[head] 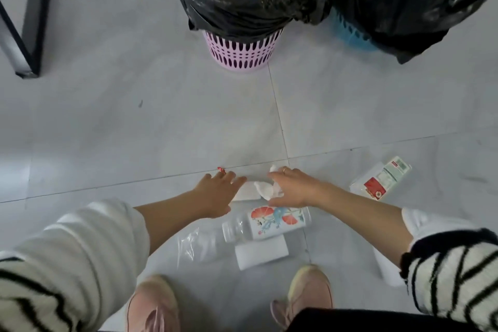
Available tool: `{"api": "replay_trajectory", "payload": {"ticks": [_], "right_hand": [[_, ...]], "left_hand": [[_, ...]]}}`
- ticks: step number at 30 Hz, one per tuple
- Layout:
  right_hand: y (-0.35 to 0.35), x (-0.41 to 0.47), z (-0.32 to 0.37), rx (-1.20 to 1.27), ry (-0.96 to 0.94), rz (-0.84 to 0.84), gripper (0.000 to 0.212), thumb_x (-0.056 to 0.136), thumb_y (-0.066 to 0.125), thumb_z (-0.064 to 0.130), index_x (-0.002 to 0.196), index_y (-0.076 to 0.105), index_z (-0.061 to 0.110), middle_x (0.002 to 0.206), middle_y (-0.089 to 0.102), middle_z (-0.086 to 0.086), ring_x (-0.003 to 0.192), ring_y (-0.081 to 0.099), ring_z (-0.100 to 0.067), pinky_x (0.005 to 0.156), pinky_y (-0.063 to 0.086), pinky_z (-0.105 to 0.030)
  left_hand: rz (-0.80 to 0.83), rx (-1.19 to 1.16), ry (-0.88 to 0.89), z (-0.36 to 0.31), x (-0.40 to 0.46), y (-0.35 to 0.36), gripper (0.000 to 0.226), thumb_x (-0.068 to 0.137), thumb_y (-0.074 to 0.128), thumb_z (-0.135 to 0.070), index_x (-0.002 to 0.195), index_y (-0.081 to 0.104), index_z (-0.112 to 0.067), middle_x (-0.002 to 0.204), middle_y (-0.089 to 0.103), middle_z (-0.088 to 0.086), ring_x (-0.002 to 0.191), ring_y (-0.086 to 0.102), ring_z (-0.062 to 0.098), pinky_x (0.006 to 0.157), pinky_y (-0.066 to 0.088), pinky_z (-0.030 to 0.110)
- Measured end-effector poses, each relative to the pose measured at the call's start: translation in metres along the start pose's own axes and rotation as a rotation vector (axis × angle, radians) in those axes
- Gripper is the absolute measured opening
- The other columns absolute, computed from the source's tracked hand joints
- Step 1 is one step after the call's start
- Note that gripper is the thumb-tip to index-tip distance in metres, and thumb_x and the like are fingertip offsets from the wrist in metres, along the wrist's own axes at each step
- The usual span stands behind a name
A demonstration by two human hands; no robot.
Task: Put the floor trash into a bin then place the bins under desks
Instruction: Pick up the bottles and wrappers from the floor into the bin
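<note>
Desk leg (29,21) top left, cut off by frame. Left hand (218,191) low over floor (107,116), fingers straight and spread, holding nothing; fingertips at edge of flat paper (246,194), partly hidden under both hands. Small red scrap (221,169) just beyond it. Clear plastic film (194,242) nr feet, hard to make out. Pink bin (241,50) w/ black liner up top, a carton inside. Bottle (266,221) lies on its side, resting on white card (261,255). Right hand (293,190) fingers curled round crumpled tissue (266,188). Blue bin (347,32) mostly hidden by its liner. Carton (380,178) on floor far right.
</note>
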State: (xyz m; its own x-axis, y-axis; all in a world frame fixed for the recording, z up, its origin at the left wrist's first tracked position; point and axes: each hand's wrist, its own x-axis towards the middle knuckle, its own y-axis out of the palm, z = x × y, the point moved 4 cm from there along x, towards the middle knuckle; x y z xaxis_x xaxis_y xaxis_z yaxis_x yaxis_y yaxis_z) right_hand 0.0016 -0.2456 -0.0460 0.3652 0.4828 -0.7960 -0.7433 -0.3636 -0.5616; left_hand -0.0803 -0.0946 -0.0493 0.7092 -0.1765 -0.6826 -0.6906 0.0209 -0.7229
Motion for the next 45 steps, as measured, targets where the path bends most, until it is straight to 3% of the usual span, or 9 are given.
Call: {"api": "replay_trajectory", "payload": {"ticks": [6, 11, 20, 24, 28, 32, 37, 42, 45], "right_hand": [[0.014, 0.011, -0.006, 0.136, -0.02, -0.18, 0.038, 0.096, 0.044, 0.027, 0.128, 0.051, 0.006, 0.135, 0.045, -0.017, 0.123, 0.046, -0.032, 0.098, 0.038, -0.033], [-0.027, 0.011, -0.019, 0.253, 0.039, -0.436, 0.028, 0.091, 0.051, 0.023, 0.11, 0.059, 0.004, 0.111, 0.06, -0.017, 0.103, 0.058, -0.033, 0.077, 0.04, -0.029], [-0.225, -0.036, -0.008, 1.167, -0.087, -1.119, 0.028, 0.086, 0.062, 0.031, 0.103, 0.059, 0.009, 0.089, 0.059, -0.001, 0.076, 0.058, -0.016, 0.067, 0.055, -0.034], [-0.284, -0.032, 0.019, 1.475, -0.203, -1.018, 0.022, 0.088, 0.062, 0.031, 0.078, 0.06, 0.012, 0.079, 0.061, -0.004, 0.061, 0.058, -0.011, 0.047, 0.046, -0.02], [-0.313, -0.028, 0.034, 1.73, -0.318, -0.829, 0.026, 0.089, 0.063, 0.027, 0.076, 0.054, 0.007, 0.091, 0.064, -0.013, 0.083, 0.065, -0.018, 0.062, 0.057, -0.022], [-0.318, -0.03, 0.032, 1.82, -0.26, -0.82, 0.024, 0.092, 0.059, 0.028, 0.1, 0.056, 0.005, 0.124, 0.051, -0.026, 0.112, 0.06, -0.029, 0.082, 0.057, -0.03], [-0.297, -0.036, 0.026, 1.714, -0.18, -0.766, 0.016, 0.097, 0.049, 0.026, 0.09, 0.053, 0.013, 0.091, 0.058, -0.006, 0.079, 0.063, -0.021, 0.063, 0.056, -0.027], [-0.222, -0.031, 0.032, 1.592, -0.097, -0.65, 0.022, 0.096, 0.047, 0.017, 0.077, 0.057, 0.013, 0.072, 0.063, -0.005, 0.058, 0.058, -0.016, 0.048, 0.048, -0.019], [-0.147, -0.015, 0.032, 1.108, -0.023, -0.556, 0.016, 0.092, 0.051, 0.013, 0.078, 0.06, 0.012, 0.079, 0.062, -0.007, 0.062, 0.056, -0.018, 0.053, 0.043, -0.02]], "left_hand": [[-0.021, -0.005, -0.034, -0.002, 0.011, 0.014, 0.062, 0.089, 0.048, -0.005, 0.145, 0.022, -0.011, 0.139, 0.032, 0.012, 0.126, 0.038, 0.028, 0.093, 0.043, 0.036], [-0.043, -0.332, -0.076, 0.023, 0.017, -0.017, 0.064, 0.088, 0.054, -0.025, 0.144, 0.027, -0.01, 0.139, 0.04, 0.011, 0.128, 0.042, 0.027, 0.104, 0.04, 0.038], [-0.846, -1.084, -0.195, 0.104, -0.021, -0.203, 0.066, 0.068, 0.051, -0.035, 0.132, 0.046, -0.017, 0.098, 0.054, 0.001, 0.078, 0.052, 0.021, 0.065, 0.048, 0.033], [-0.904, -1.282, -0.135, 0.115, -0.027, -0.251, 0.018, 0.082, 0.053, -0.021, 0.096, 0.063, -0.023, 0.086, 0.06, -0.003, 0.071, 0.053, 0.009, 0.051, 0.051, 0.022], [-1.032, -1.398, -0.133, 0.127, -0.041, -0.281, 0.009, 0.077, 0.057, -0.032, 0.072, 0.064, -0.031, 0.073, 0.062, -0.004, 0.063, 0.059, 0.011, 0.056, 0.055, 0.023], [-0.921, -1.615, -0.174, 0.136, -0.032, -0.275, 0.025, 0.088, 0.06, -0.037, 0.073, 0.062, -0.017, 0.085, 0.063, 0.003, 0.078, 0.063, 0.02, 0.082, 0.058, 0.026], [-0.868, -1.7, -0.049, 0.129, -0.029, -0.266, 0.022, 0.094, 0.054, -0.028, 0.084, 0.059, -0.009, 0.093, 0.056, 0.001, 0.096, 0.061, 0.019, 0.09, 0.053, 0.028], [-0.88, -1.401, -0.143, 0.109, -0.019, -0.234, 0.024, 0.095, 0.051, -0.013, 0.115, 0.062, -0.005, 0.094, 0.063, 0.004, 0.074, 0.062, 0.011, 0.065, 0.055, 0.018], [-0.728, -0.924, -0.177, 0.085, -0.003, -0.182, 0.025, 0.093, 0.05, -0.009, 0.112, 0.065, -0.005, 0.103, 0.067, 0.011, 0.085, 0.065, 0.023, 0.079, 0.052, 0.026]]}}
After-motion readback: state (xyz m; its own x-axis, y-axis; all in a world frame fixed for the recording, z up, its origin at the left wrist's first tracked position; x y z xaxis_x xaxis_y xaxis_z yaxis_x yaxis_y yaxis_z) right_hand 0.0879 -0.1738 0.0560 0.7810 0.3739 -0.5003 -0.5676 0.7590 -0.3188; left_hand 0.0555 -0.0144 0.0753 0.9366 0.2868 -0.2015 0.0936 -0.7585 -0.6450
